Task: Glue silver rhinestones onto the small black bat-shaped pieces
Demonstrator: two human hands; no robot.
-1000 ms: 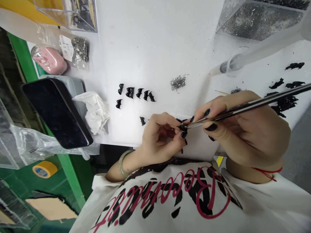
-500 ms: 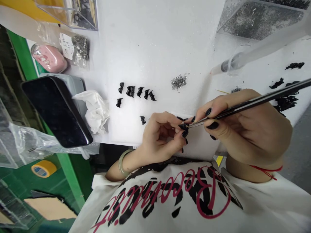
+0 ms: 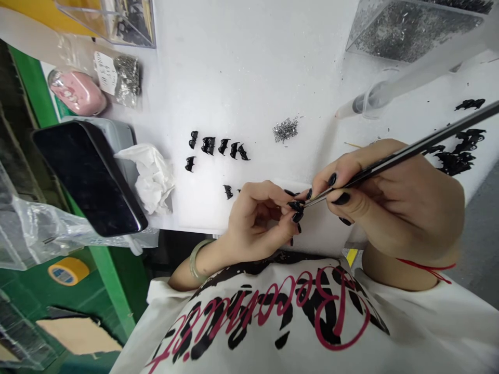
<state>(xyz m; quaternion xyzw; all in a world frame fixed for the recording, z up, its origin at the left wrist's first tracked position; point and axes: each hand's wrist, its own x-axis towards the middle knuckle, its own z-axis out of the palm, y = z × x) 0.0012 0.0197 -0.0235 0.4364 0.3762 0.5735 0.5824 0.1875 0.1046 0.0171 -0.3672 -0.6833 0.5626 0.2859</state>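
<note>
Between thumb and fingertips, my left hand (image 3: 257,221) pinches a small glossy black piece (image 3: 295,205), partly covered by the fingers. My right hand (image 3: 401,202) is closed around long dark tweezers (image 3: 384,165), held slantwise like a pen. Their bright metal tips touch the black piece; whether they grip anything there is too small to tell. Left of the hands, several small black bat-shaped pieces (image 3: 209,146) lie on the white table, and another black piece (image 3: 228,192) lies close to my left hand. A little heap of tiny shiny metal bits (image 3: 286,130) sits beyond the hands.
A phone (image 3: 88,179) leans over a grey box beside crumpled tissue (image 3: 154,179). A bag of metal bits (image 3: 128,78) and a pink case (image 3: 78,92) lie behind. At right are a syringe (image 3: 374,98), a clear bin (image 3: 413,31) and a black pile (image 3: 460,156).
My right hand and the tweezers have tilted slightly, with the rear end of the tweezers lower. The left hand still pinches the black piece, almost unmoved. The whole view has shifted a little.
</note>
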